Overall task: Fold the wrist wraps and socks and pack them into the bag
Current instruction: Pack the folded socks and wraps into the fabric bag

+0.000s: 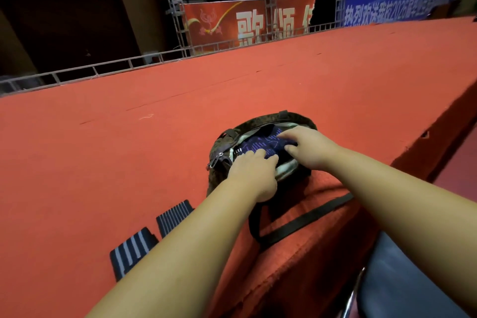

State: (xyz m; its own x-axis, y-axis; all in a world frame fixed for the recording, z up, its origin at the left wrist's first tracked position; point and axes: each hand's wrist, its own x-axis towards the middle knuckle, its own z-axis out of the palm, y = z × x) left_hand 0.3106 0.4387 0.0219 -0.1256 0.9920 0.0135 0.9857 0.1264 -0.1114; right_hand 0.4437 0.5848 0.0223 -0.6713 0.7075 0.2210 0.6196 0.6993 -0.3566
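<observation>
A dark patterned bag (296,120) lies unzipped on the red carpeted stage, near its front edge. A dark blue sock with purple stripes (260,144) sits in the bag's mouth. My left hand (254,171) rests at the near rim with its fingertips on the sock. My right hand (308,147) lies over the far right part of the sock, fingers stretched across it and thumb underneath. Two folded wrist wraps lie on the carpet to the near left: one striped black and grey (133,249), one dark with thin stripes (173,217).
The bag's black strap (304,222) trails over the stage's front edge (309,253). A dark chair seat (402,284) stands below at the lower right. A metal rail (103,71) and truss with red and blue banners run along the stage's far side.
</observation>
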